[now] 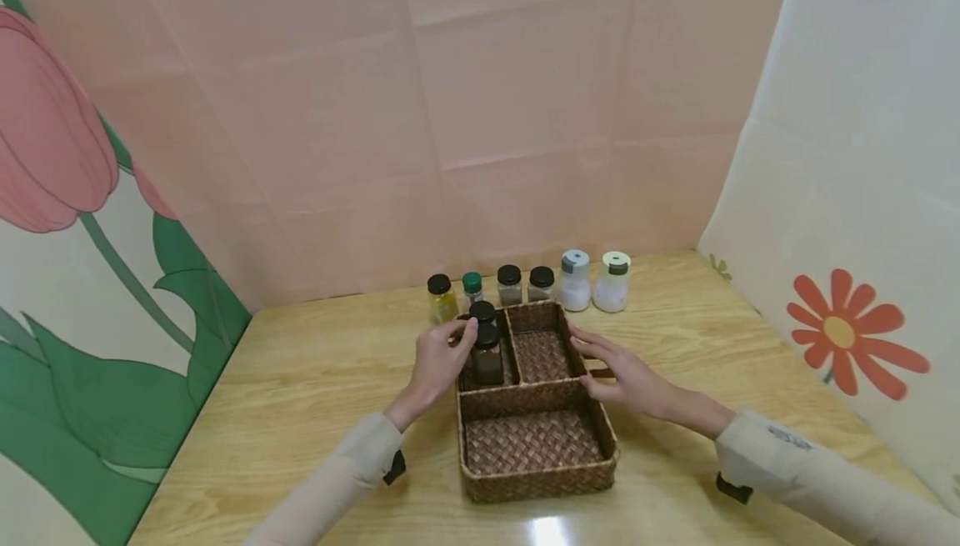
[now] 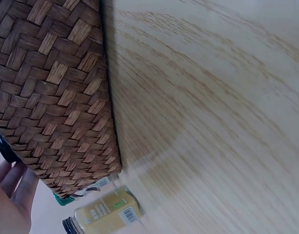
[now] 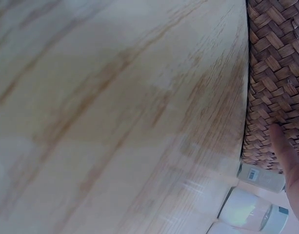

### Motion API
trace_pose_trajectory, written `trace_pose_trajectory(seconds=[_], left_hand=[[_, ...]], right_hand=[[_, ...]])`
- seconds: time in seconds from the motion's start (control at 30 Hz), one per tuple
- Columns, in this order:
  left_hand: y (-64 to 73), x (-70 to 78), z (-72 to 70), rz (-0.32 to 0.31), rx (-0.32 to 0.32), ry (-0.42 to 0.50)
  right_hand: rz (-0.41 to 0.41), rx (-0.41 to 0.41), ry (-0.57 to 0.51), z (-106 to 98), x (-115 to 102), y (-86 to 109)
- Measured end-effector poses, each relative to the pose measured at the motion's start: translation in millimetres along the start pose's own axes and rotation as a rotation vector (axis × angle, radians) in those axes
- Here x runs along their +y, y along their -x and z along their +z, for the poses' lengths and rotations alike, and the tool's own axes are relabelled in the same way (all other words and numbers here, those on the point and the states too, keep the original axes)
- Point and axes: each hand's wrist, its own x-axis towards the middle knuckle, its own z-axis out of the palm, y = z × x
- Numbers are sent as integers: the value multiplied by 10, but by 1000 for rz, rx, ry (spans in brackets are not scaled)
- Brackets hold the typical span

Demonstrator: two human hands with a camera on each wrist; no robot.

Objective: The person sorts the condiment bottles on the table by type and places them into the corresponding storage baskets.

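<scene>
A brown woven basket (image 1: 540, 483) with three compartments stands on the table. Two spice jars with black lids are at its rear left compartment, the front jar (image 1: 488, 356) dark inside, the back one showing mostly its lid (image 1: 482, 311). My left hand (image 1: 438, 361) reaches over the left rim, thumb and fingers pinching at the lid of a jar; in the left wrist view its fingers (image 2: 23, 187) are beside a black lid (image 2: 5, 146). My right hand (image 1: 630, 375) rests on the basket's right side, fingers spread; one straight finger (image 3: 283, 148) lies against the woven outer wall (image 3: 281, 63).
Behind the basket stand a yellow jar (image 1: 442, 300), a green-lidded jar (image 1: 472, 286), two black-lidded jars (image 1: 509, 283) and two white shakers (image 1: 575, 279). A pink backdrop (image 1: 420, 129) rises behind the wooden table (image 1: 315, 396); a floral sheet (image 1: 847, 196) hangs at right.
</scene>
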Motion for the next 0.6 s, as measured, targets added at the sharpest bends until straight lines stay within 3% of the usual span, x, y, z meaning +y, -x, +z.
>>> trace_pose_trajectory(seconds=[0.43, 0.6], left_hand=[[-69, -33, -65, -53, 37, 5], [-100, -81, -78, -16, 64, 2]], right_hand=[[-2, 8, 14, 0, -3, 0], [-10, 14, 22, 0, -3, 5]])
